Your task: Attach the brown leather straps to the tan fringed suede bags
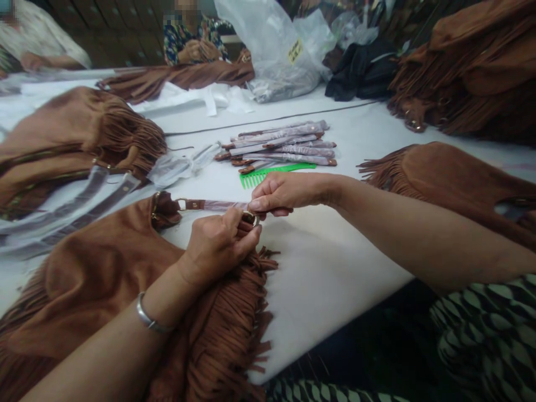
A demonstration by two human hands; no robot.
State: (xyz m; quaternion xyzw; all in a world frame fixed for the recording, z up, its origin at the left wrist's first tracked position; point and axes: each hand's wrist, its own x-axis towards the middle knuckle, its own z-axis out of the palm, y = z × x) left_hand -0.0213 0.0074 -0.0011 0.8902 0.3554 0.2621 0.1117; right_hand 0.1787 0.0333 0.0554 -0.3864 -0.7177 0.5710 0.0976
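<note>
A brown suede fringed bag (96, 279) lies in front of me on the white table (335, 268). My left hand (220, 243) presses on the bag's top edge and pinches its metal ring. My right hand (280, 192) pinches the end of a plastic-wrapped brown strap (209, 205) at that same ring; the strap's other end is clipped to the bag's far ring (157, 204). A silver bangle (148, 318) sits on my left wrist.
A green comb (272, 172) and a pile of wrapped straps (285, 145) lie just beyond my hands. More fringed bags rest at left (71, 139), right (452, 178) and far right (469, 67). Clear plastic bags (276, 50) and two seated people are at the back.
</note>
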